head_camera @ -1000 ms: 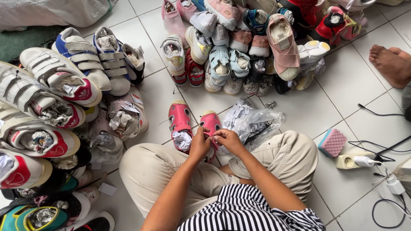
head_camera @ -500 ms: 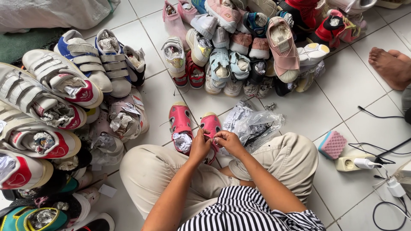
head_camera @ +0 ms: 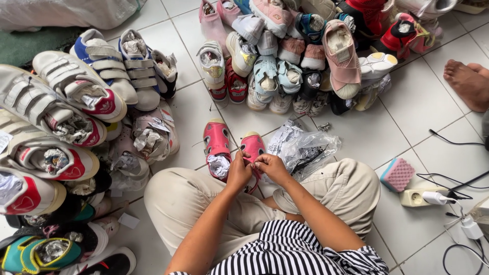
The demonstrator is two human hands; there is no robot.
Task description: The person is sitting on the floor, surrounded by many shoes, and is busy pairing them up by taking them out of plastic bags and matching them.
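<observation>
I sit cross-legged on a white tiled floor. Both hands meet on a small pink shoe (head_camera: 253,145) lying just ahead of my knees. My left hand (head_camera: 239,172) pinches its near end, and my right hand (head_camera: 271,167) grips the same end from the other side. The shoe's heel is hidden under my fingers. Its pink mate (head_camera: 217,147), stuffed with crumpled paper, lies on the floor just left of it, untouched.
A crumpled clear plastic bag (head_camera: 303,148) lies right of the shoes. A heap of small shoes (head_camera: 300,56) is ahead, rows of white strapped sneakers (head_camera: 61,112) at left. A pink sponge (head_camera: 397,174), a power strip (head_camera: 425,197) with cables and another person's bare foot (head_camera: 466,81) are at right.
My hands have stayed on the pink shoe with only small finger movements. Nothing else has shifted apart from slight head motion.
</observation>
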